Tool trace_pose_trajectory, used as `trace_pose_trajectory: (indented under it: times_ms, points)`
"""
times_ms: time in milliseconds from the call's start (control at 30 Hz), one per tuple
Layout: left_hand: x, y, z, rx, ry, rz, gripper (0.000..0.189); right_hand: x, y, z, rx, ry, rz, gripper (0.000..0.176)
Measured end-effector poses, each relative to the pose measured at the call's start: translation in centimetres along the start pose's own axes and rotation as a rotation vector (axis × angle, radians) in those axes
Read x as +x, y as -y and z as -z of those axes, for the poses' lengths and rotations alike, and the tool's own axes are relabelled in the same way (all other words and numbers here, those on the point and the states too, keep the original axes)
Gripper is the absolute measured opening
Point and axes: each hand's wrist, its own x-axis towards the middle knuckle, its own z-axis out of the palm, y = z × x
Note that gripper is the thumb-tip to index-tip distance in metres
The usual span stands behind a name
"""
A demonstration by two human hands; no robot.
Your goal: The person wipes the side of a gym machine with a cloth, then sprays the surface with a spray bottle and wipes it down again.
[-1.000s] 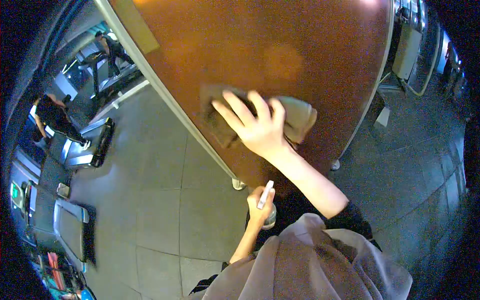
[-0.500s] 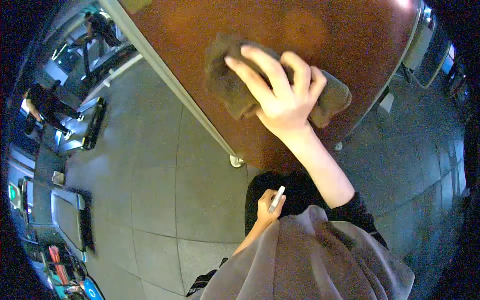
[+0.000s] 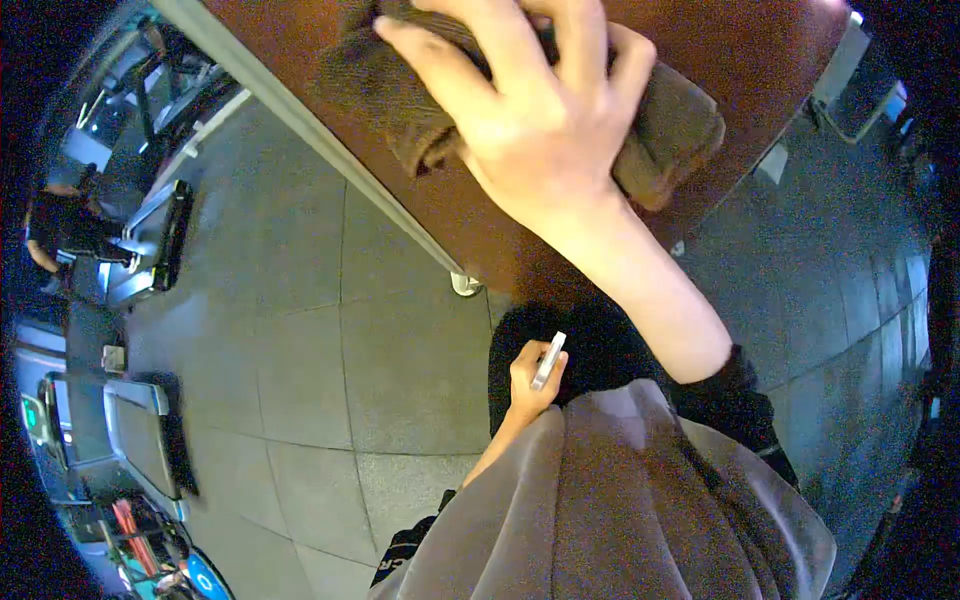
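My right hand (image 3: 545, 120) presses down on a dark brown cloth (image 3: 680, 130), its fingers spread and bent over the fabric. The cloth lies bunched on a reddish-brown panel (image 3: 410, 215) with a pale metal edge; part of it is covered by the hand. Lower down, close to my body, my left hand (image 3: 530, 375) is closed around a small white object (image 3: 548, 362), which looks like a phone or remote seen edge-on.
Grey tiled floor (image 3: 300, 350) spreads around the panel. A person (image 3: 70, 225) is on a treadmill (image 3: 150, 250) at the left, with another treadmill (image 3: 140, 435) below. Colourful gear (image 3: 140, 545) sits at the lower left.
My right hand and the cloth have moved up and slightly left in view and look larger. The view has shifted, and my left hand sits a little higher, still holding the white object.
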Motion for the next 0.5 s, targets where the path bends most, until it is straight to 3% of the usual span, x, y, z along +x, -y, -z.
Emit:
trace_pose_trajectory:
  times_ms: [67, 133, 200, 333, 500]
  points:
    - [-0.1, 0.4, -0.3, -0.023, 0.003, 0.044, 0.018, 0.1, 0.0, 2.0, 0.057, 0.176, -0.067, 0.012]
    - [-0.2, 0.5, -0.2, -0.013, -0.013, 0.028, 0.018, 0.7, -1.0, 6.9, -0.046, 0.573, -0.026, 0.049]
    - [-0.3, 0.4, 0.0, 0.051, 0.000, 0.071, 0.020, -2.2, -3.3, 9.3, -0.026, 0.571, -0.144, 0.036]
    - [-0.1, 1.5, 0.0, -0.002, -0.021, 0.018, 0.019, -4.5, -8.5, 14.7, -0.128, 0.595, -0.268, 0.033]
    - [0.0, 1.0, 0.0, -0.009, 0.033, 0.032, 0.017, -5.1, -10.4, 15.3, -0.172, 0.569, -0.225, 0.029]
